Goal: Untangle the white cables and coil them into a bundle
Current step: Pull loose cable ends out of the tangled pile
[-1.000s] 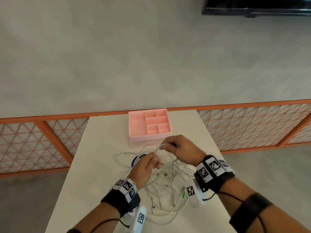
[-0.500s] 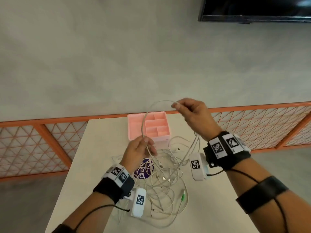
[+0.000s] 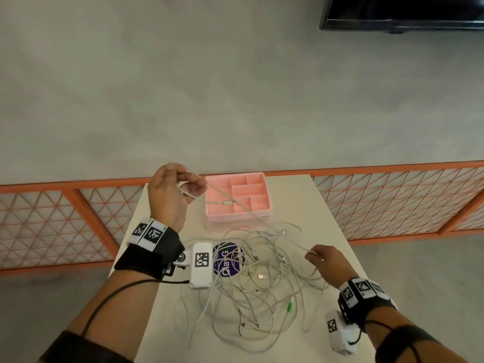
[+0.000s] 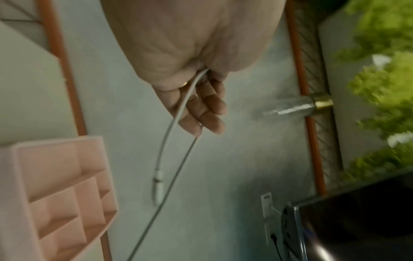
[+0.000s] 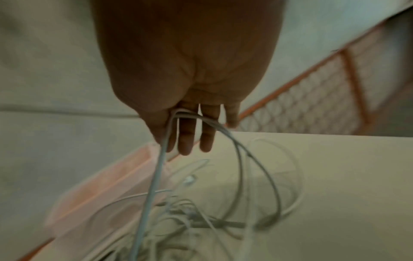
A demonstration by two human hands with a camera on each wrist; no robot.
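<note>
A tangle of white cables point(image 3: 256, 284) lies on the cream table point(image 3: 327, 218). My left hand point(image 3: 188, 187) is raised over the table's far left corner and grips a small loop of one white cable point(image 3: 246, 210). In the left wrist view the fingers point(image 4: 201, 109) curl round that cable, and its connector end point(image 4: 158, 187) dangles below. The cable runs taut across the pink tray point(image 3: 237, 195) down to my right hand point(image 3: 314, 255), which pinches it low at the right of the tangle. The right wrist view shows strands point(image 5: 223, 128) leaving the right hand point(image 5: 190, 134) toward the pile.
The pink divided tray stands at the table's far edge. A round purple sticker point(image 3: 227, 260) lies under the cables, and a green plug point(image 3: 290, 306) sits in the pile. An orange lattice fence point(image 3: 392, 200) rings the table. A dark screen point(image 3: 403, 11) hangs beyond.
My left hand rose to the far left with the cable. My right hand came down from high over the tray to the right of the tangle, and the cable now stretches between them.
</note>
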